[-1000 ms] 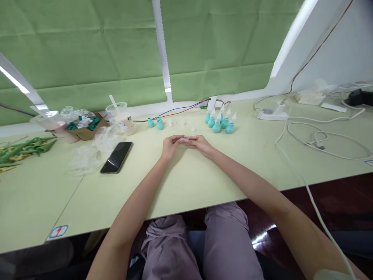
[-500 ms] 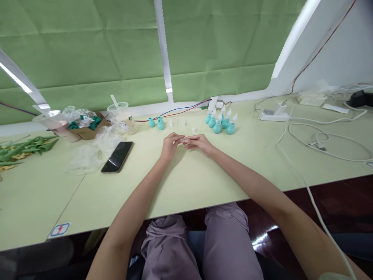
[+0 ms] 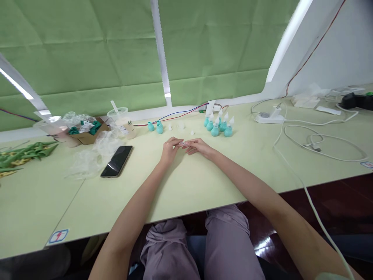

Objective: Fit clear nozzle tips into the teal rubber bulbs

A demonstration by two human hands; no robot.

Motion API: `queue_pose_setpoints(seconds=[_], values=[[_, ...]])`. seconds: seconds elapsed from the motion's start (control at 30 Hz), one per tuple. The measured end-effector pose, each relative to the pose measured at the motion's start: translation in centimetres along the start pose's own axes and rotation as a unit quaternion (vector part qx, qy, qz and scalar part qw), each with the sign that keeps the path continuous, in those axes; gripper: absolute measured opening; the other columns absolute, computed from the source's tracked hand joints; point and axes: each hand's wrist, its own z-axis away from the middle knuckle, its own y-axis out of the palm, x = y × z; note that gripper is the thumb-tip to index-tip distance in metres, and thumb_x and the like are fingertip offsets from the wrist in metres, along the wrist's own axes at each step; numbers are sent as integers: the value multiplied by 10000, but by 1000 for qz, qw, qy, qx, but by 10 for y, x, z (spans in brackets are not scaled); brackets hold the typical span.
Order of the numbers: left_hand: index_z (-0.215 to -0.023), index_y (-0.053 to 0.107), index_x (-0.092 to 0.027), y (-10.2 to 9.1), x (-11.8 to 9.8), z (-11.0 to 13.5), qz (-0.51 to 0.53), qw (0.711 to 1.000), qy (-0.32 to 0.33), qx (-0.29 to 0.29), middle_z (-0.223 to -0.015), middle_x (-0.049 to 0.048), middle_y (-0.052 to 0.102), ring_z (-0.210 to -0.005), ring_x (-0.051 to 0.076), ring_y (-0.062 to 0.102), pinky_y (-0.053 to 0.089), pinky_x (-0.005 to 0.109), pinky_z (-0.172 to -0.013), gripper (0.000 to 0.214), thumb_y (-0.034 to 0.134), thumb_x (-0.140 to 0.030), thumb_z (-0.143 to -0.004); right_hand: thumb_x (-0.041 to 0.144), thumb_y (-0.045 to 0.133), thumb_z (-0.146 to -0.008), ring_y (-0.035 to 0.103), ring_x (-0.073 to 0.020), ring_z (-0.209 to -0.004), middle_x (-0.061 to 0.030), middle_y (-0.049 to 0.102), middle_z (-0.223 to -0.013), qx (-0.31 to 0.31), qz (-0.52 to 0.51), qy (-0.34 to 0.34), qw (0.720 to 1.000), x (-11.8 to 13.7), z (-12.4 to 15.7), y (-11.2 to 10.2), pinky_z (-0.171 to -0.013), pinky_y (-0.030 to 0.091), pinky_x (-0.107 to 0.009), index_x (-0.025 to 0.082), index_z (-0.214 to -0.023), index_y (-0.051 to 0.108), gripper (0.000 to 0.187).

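Over the middle of the table, my left hand [image 3: 170,150] and my right hand [image 3: 199,147] meet fingertip to fingertip. Between them they pinch a small clear-white piece [image 3: 183,144], too small and covered to name. Just behind lie a few small white pieces, one a whitish nozzle tip [image 3: 192,132], another a translucent piece [image 3: 181,125]. To their left stand turquoise bulbs [image 3: 159,127] without tips. At the back right of my hands several turquoise bulbs [image 3: 215,130] with white pointed nozzles stand upright in a group.
A black phone [image 3: 117,161] and crumpled clear plastic bags [image 3: 101,149] lie to the left. Behind them are a drink cup [image 3: 122,120] and a cardboard box [image 3: 90,134]. A power strip [image 3: 269,118] and a looped white cable [image 3: 320,155] occupy the right side.
The view has tilted and shifted slightly. My hands stay together at the same spot, and the fingers of my right hand have spread a little around the small piece.
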Motion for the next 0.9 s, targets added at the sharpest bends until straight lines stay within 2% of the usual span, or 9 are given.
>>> queue_pose_setpoints(seconds=[0.23,0.4,0.6,0.67,0.7,0.73,0.8,0.87,0.9], values=[[-1064,637,-234,0,-6,-2,65,996,-39,-40,-915,41,612,-750,134,567,444,253,-692,355,630,-363,-733,419,705,-656,606,-109,-614,-52,701,-825,-59,-45,-52,996,-2,-3,7,-696,517,-258,176,-848,714,310],[-849,681,-191,-1,-8,-2,92,992,-84,-16,-900,54,632,-797,159,579,430,253,-666,262,634,-408,-711,426,686,-673,631,-124,-675,-47,699,-869,-61,-73,-51,994,-5,-3,14,-722,503,-258,188,-881,703,317],[-871,653,-165,-3,7,-6,194,971,-139,-34,-974,90,644,-921,199,576,445,310,-772,368,639,-480,-680,517,536,-791,627,-169,-857,-69,650,-1062,-43,15,-43,998,-4,-8,16,-589,489,-227,216,-1045,623,403],[-919,623,-161,-10,12,-10,248,953,-160,-65,-1010,94,639,-966,200,574,448,315,-806,420,631,-504,-677,480,478,-838,622,-166,-804,-71,635,-1077,-95,111,-57,988,-1,-15,11,-584,493,-253,220,-1103,583,385],[-946,605,-162,-15,14,-11,271,944,-168,-82,-1036,95,633,-985,198,573,449,314,-820,440,627,-510,-678,421,476,-852,614,-166,-795,-74,628,-1072,-139,185,-78,970,1,-19,6,-623,499,-275,216,-1118,574,350],[-968,589,-167,-21,16,-12,290,936,-174,-97,-1066,96,624,-1000,195,572,449,314,-832,449,624,-511,-682,346,490,-853,602,-174,-822,-79,616,-1079,-185,272,-106,938,2,-24,1,-685,499,-301,211,-1127,572,316],[-991,570,-181,-30,20,-12,310,928,-176,-112,-1127,94,603,-1039,186,559,445,310,-853,435,617,-498,-696,201,531,-818,546,-221,-986,-101,558,-1159,-243,446,-161,846,5,-33,-9,-824,462,-351,206,-1158,565,342],[-981,576,-190,-36,24,-11,315,927,-171,-106,-1162,90,590,-1057,180,545,447,300,-849,402,612,-484,-708,114,546,-785,438,-278,-1138,-124,474,-1265,-242,575,-177,761,6,-41,-19,-892,414,-385,206,-1203,543,428],[-965,586,-186,-37,27,-11,316,929,-169,-94,-1158,94,592,-1047,180,546,451,296,-838,392,608,-485,-712,88,537,-781,413,-291,-1159,-135,462,-1276,-229,614,-167,736,5,-45,-22,-895,403,-386,196,-1210,539,443]])
